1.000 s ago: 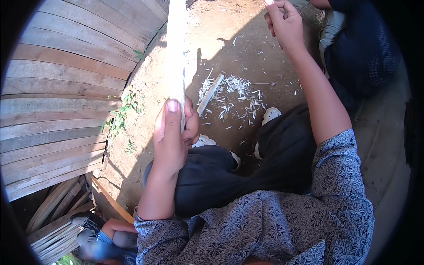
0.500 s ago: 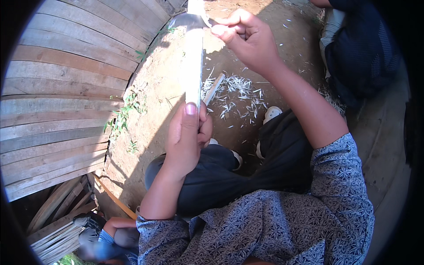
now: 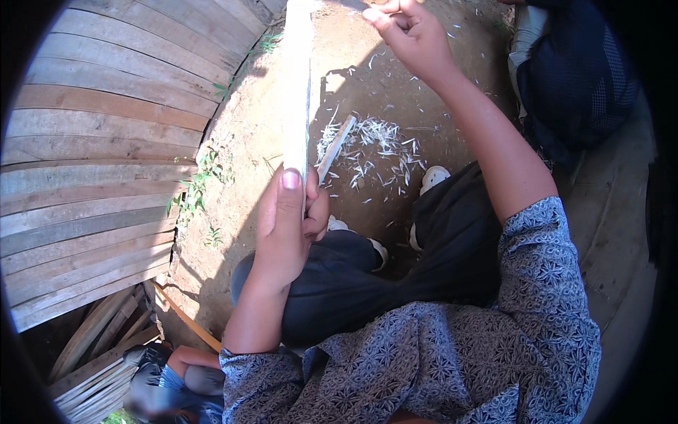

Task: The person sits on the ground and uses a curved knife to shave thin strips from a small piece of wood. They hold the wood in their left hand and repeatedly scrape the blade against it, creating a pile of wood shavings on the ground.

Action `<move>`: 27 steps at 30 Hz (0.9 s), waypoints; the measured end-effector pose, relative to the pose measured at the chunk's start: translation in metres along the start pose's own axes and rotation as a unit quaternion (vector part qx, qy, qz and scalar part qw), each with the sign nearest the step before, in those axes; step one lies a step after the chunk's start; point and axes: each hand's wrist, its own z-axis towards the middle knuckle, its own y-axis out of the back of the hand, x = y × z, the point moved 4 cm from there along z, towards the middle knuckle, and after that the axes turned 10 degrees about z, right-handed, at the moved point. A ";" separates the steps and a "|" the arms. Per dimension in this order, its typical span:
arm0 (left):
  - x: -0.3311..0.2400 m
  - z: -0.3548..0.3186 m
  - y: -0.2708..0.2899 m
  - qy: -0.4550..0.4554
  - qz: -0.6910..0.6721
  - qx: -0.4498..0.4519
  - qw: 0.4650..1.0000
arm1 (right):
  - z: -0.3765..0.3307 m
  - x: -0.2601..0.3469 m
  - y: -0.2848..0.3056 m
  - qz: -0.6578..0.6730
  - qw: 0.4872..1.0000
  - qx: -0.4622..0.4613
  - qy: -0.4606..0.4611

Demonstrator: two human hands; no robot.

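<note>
A long pale wooden strip (image 3: pixel 296 92) stretches away from me, bright in the sun, its far end reaching the top edge. Its near end is gripped by my left hand (image 3: pixel 282 226), thumb flat along the face and fingers curled round the side. At the upper middle my right hand (image 3: pixel 420 49) is closed on a knife, apart from the strip on its right side. Only a bit of the grey knife blade (image 3: pixel 345 3) shows at the top edge; the handle is hidden by my fingers.
Pale wood shavings (image 3: pixel 381 134) litter the dirt ground around another wooden strip (image 3: pixel 337 148). A plank wall (image 3: pixel 106 141) runs along the left. One person in dark clothing (image 3: pixel 575 78) is close at the right; another person (image 3: pixel 187 374) sits at the lower left.
My right hand has moved up and slightly right, bringing the knife blade off the strip's face. The strip and my left hand have shifted a little left.
</note>
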 end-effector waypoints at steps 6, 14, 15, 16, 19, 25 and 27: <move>-0.003 0.001 0.000 -0.019 -0.026 0.005 0.999 | 0.030 -0.049 0.137 -0.214 0.930 -0.299 0.018; 0.003 0.012 0.009 -0.008 -0.066 -0.066 0.996 | -0.024 0.045 -0.049 0.052 0.997 0.046 0.029; 0.004 0.011 0.008 -0.010 -0.064 -0.063 0.996 | -0.027 0.046 -0.054 0.011 0.997 0.070 0.019; 0.005 0.011 0.005 -0.006 -0.062 -0.058 0.996 | -0.027 0.048 -0.057 -0.036 0.995 0.092 0.010; 0.006 0.009 -0.001 -0.001 -0.050 -0.031 0.998 | -0.011 0.030 -0.041 -0.016 0.999 0.033 0.007; 0.001 -0.003 -0.008 -0.023 0.029 0.025 0.999 | 0.003 0.018 -0.012 0.004 0.999 -0.030 0.012; -0.013 -0.013 -0.029 -0.067 0.140 0.071 0.985 | 0.024 -0.028 0.062 -0.018 0.990 -0.138 -0.021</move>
